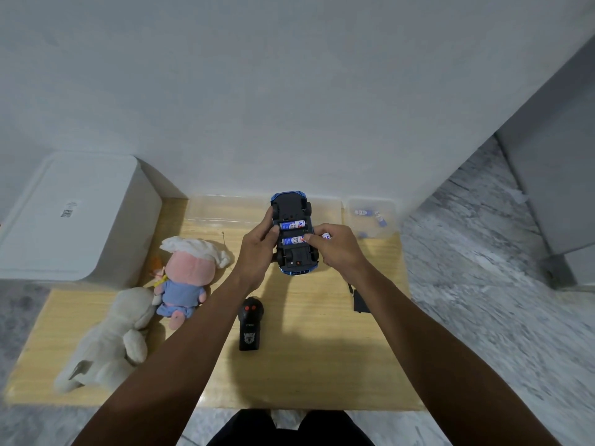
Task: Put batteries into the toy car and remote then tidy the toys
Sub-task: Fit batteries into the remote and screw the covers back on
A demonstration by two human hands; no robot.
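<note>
Fingers (309,237) of the right hand (338,249) press together on the end of the nearer battery (293,241), and the same hand holds one more battery (326,235) pinched against its palm side. Both seated batteries, the nearer one and the farther battery (293,225), lie side by side in the open compartment of the blue toy car (293,235), which is turned with its underside up. The left hand (257,252) grips the car from the 9 o'clock side, thumb on the chassis and fingers curled around the body, holding it above the wooden table (306,365). At 6 o'clock from the car the black remote (250,323) lies on the table. At 3 o'clock a clear box (372,220) contains several batteries. At 8 o'clock a pink plush doll (186,275) touches a white plush toy (109,342). At 9 o'clock stands a white storage bin (74,217) with its lid closed.
</note>
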